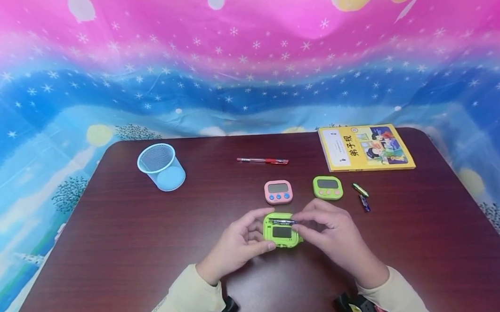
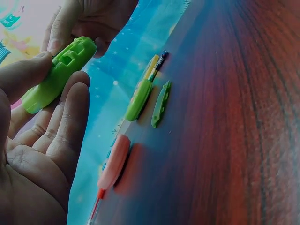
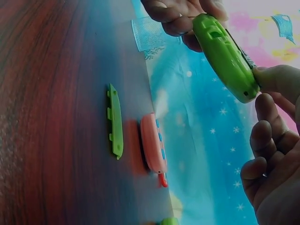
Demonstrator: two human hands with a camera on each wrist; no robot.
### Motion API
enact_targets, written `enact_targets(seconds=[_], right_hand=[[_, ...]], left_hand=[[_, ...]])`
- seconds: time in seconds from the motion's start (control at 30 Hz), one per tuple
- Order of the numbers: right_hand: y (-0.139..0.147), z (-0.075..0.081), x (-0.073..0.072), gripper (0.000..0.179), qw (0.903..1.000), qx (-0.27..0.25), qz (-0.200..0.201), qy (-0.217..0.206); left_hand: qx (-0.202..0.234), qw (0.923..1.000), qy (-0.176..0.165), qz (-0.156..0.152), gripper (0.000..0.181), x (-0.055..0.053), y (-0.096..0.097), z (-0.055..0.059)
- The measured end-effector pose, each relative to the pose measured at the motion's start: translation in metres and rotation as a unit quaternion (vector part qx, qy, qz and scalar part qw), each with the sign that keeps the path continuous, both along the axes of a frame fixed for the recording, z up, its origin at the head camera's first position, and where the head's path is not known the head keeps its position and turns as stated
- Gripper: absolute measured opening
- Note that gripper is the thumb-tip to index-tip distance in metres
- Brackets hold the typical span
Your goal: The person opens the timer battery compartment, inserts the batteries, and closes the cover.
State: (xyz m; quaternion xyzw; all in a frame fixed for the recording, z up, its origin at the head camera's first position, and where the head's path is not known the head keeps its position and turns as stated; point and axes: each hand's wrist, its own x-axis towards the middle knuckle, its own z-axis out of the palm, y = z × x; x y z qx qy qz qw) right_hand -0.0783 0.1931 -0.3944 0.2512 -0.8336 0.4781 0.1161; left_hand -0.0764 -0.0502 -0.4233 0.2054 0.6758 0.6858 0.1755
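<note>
My left hand (image 1: 239,240) grips a green digital timer (image 1: 282,243) by its left side, above the table. Its back faces up with the battery compartment uncovered. A dark AAA-size battery (image 1: 281,221) lies along the slot at the top. At that battery's right end, my right hand (image 1: 335,231) pinches with thumb and forefinger. The other right fingers are bent in the right wrist view. A green battery cover (image 3: 116,125) rests on the table below the hands; in the head view it is mostly hidden.
Behind the hands lie a pink timer (image 1: 278,192) and a second green timer (image 1: 327,188). To its right are a green battery (image 1: 360,189) and a dark battery (image 1: 364,203). Farther back are a red pen (image 1: 262,161), a yellow book (image 1: 367,148) and a blue mesh pen holder (image 1: 162,167).
</note>
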Motion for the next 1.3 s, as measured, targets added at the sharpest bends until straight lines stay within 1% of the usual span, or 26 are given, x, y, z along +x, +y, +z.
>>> enact_targets(seconds=[0.13,0.23,0.37,0.5,0.57,0.67,0.77,0.83,0.87,0.97,1.07,1.1,1.2,1.3], right_hand=[[0.0,-0.001,0.0,0.024,1.0,0.001,-0.001,0.006],[0.0,-0.001,0.0,0.024,0.9998,0.009,-0.004,0.02],[-0.001,-0.004,-0.001,0.027,0.9986,0.03,-0.006,0.042],[-0.002,-0.007,-0.002,0.028,0.9983,0.039,-0.008,0.043],[-0.003,-0.008,-0.002,0.027,0.9991,0.032,-0.013,0.025],[-0.004,-0.008,-0.001,0.026,0.9994,0.011,-0.02,-0.028],[-0.006,-0.008,0.0,0.026,0.9954,-0.027,-0.015,-0.091],[-0.006,-0.009,0.0,0.025,0.9919,-0.053,-0.007,-0.116],[-0.006,-0.009,0.0,0.024,0.9902,-0.065,-0.003,-0.124],[-0.007,-0.011,0.0,0.024,0.9879,-0.087,0.006,-0.128],[-0.009,-0.012,0.0,0.024,0.9853,-0.103,0.018,-0.135],[-0.01,-0.013,0.001,0.024,0.9843,-0.108,0.024,-0.138],[-0.014,-0.015,0.002,0.023,0.9819,-0.114,0.036,-0.147],[-0.017,-0.017,0.004,0.023,0.98,-0.119,0.041,-0.154]], left_hand=[[0.006,1.0,-0.006,-0.006,0.067,0.0,0.001,-0.001],[0.007,0.9999,-0.008,-0.006,0.067,0.0,0.001,-0.002],[0.011,0.9999,-0.002,0.0,0.067,0.0,0.001,-0.003],[0.013,0.9999,-0.005,0.006,0.067,-0.001,-0.001,-0.003],[0.014,0.9999,-0.007,0.007,0.067,-0.001,-0.002,-0.002],[0.016,0.9998,-0.007,0.005,0.067,0.0,-0.002,-0.003],[0.017,0.9998,-0.006,0.004,0.067,0.0,-0.001,-0.003],[0.013,0.9999,-0.007,0.004,0.068,0.0,-0.001,-0.002],[0.014,0.9998,-0.011,0.003,0.068,0.0,-0.001,-0.001],[0.023,0.9993,-0.031,-0.001,0.065,0.001,0.0,0.0],[0.031,0.9982,-0.051,0.002,0.056,0.001,0.001,0.001],[0.03,0.9982,-0.052,0.006,0.051,0.002,0.001,0.0],[0.013,0.9988,-0.041,0.025,0.037,0.002,0.002,-0.001],[-0.004,0.9987,-0.024,0.044,0.031,0.002,0.003,-0.003]])
